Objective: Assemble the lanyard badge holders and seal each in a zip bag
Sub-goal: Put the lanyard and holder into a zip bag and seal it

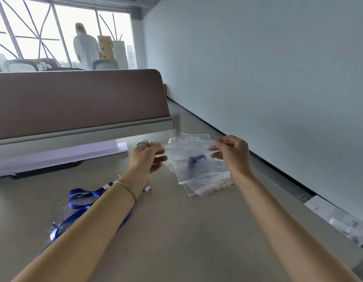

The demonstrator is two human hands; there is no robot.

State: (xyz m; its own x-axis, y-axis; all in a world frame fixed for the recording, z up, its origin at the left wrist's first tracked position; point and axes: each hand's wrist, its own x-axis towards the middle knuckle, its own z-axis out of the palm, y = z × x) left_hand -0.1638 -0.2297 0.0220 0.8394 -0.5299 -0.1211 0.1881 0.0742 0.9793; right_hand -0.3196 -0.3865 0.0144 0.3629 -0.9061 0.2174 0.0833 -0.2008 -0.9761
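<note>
I hold a clear zip bag (184, 147) up above the desk by its top edge. My left hand (146, 159) pinches the bag's left end and my right hand (231, 153) pinches the right end. Something blue, a folded lanyard (196, 159), shows through the plastic. Under the held bag a small stack of clear zip bags (207, 184) with red seal lines lies on the desk. A loose blue lanyard (81, 202) with a white clip and a clear badge holder lies at the left, partly hidden by my left forearm.
The grey desk (176, 231) ends at a brown partition panel (75, 102) at the back. A crumpled greenish thing (144, 142) lies behind my left hand. A printed sheet (339, 220) lies on the floor at the right. A person stands far off by the window.
</note>
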